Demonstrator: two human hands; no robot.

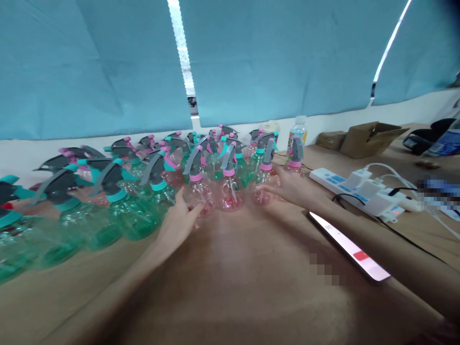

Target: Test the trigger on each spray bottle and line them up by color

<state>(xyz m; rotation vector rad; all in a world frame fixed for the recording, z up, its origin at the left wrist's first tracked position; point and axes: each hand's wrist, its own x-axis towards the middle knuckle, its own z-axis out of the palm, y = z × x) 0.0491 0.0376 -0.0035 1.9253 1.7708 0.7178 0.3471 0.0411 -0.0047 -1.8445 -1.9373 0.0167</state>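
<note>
Several clear spray bottles stand in rows on the wooden table. My left hand is at the lower side of a pink-collared bottle, thumb and fingers apart around its near left side. Beside that one stands another pink bottle, touched by neither hand. My right hand reaches to a third pink bottle, its fingers spread against the right side. Green bottles with teal collars, such as this one, fill the left. A further pink-collared bottle is behind my right hand.
A phone lies under my right forearm. White power strips with plugs and cables are at the right. Behind them are an open cardboard box and a labelled drink bottle. A blue cloth hangs at the back.
</note>
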